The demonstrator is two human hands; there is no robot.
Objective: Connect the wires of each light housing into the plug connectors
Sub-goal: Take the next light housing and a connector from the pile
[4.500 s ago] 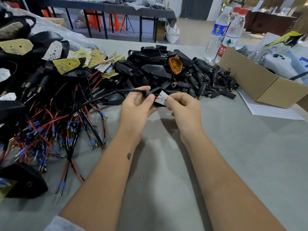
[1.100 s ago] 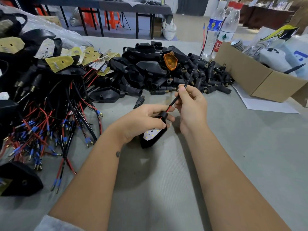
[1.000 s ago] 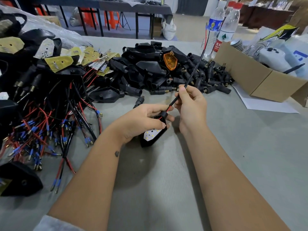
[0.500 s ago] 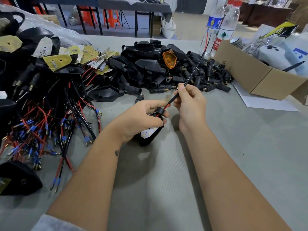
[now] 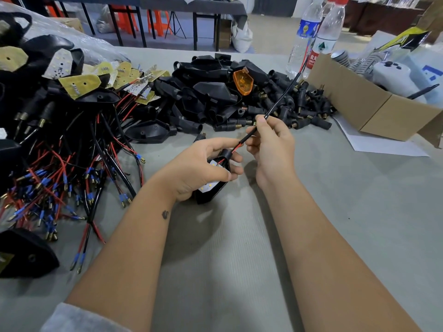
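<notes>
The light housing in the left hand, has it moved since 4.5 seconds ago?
Yes. The light housing came nearer to the person, away from the black parts pile, which it almost touched before.

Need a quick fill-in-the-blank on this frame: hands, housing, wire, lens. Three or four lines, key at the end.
1. The left hand grips a black light housing with a ____ LED board inside.
2. The right hand pinches the sleeved wire, which runs up and away toward the two water ____.
3. The one lens lying on the pile of black parts is ____ in colour.
4. A ____ box stands to the right of that pile.

Missing words: white; bottles; orange; cardboard
</notes>
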